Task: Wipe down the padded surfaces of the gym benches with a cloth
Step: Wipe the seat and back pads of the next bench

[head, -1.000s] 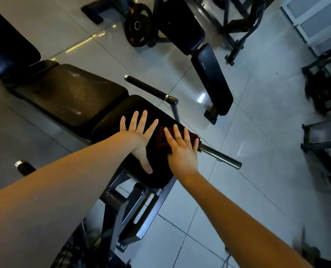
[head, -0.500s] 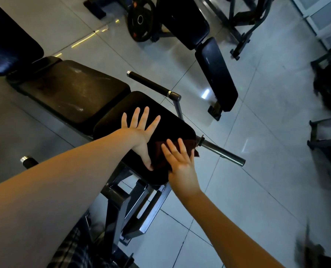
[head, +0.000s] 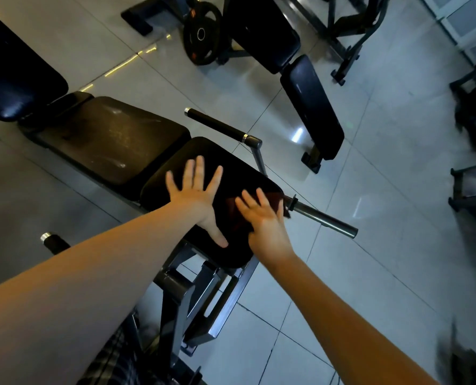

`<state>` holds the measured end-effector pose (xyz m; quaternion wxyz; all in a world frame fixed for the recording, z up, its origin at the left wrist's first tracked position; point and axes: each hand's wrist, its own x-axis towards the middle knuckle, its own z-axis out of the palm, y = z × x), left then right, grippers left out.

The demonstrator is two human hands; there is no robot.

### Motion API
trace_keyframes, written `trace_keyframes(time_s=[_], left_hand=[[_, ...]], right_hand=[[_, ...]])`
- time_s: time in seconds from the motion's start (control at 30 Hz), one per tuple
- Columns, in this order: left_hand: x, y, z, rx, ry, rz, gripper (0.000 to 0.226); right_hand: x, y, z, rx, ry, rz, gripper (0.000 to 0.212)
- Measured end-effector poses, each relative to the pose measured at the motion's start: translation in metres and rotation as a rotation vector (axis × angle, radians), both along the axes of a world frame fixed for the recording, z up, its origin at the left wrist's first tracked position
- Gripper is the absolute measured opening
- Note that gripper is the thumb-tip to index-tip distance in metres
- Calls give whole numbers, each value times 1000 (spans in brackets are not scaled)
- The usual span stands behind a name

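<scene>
A black padded bench runs from the upper left to the middle; its nearest seat pad point(head: 239, 173) lies under both hands. My left hand point(head: 196, 198) rests flat on that pad with fingers spread. My right hand point(head: 261, 218) presses a dark red cloth point(head: 277, 200) flat against the pad's right side with straight fingers; most of the cloth is hidden under the palm. The middle pad point(head: 111, 140) looks scuffed, and the back pad point(head: 11, 79) rises at the far left.
A foam-covered handle point(head: 217, 125) and a bare steel bar point(head: 323, 218) stick out beside the seat pad. A second bench point(head: 311, 107) stands behind, with a weight plate point(head: 202, 37) on the floor. Dark racks point(head: 473, 120) line the right edge. The bench's metal frame point(head: 197, 298) stands below the pad.
My right hand with the cloth slid toward me along the pad's right side, then back out a little. My left hand stayed flat on the pad.
</scene>
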<state>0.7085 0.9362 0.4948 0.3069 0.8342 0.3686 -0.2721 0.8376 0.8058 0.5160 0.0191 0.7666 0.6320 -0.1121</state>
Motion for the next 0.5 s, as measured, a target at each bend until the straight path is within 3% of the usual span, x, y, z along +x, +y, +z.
trace_keyframes(time_s=[0.1,0.2,0.4,0.5], left_hand=[[-10,-6,-2,-19,-3,98,159],[-12,-4,-2,-39,-14,85,158],[-12,0,-2,-85,-3,85,159],[-15,1,-1,-90,8,83,158]], right_hand=[[-7,-41,-3,44,14,115,78],[-6,-24,-5,38,-22,154,76],[-2,76,-4,-109,-45,-36,76],[-5,65,-5,-84,-76,-4,75]])
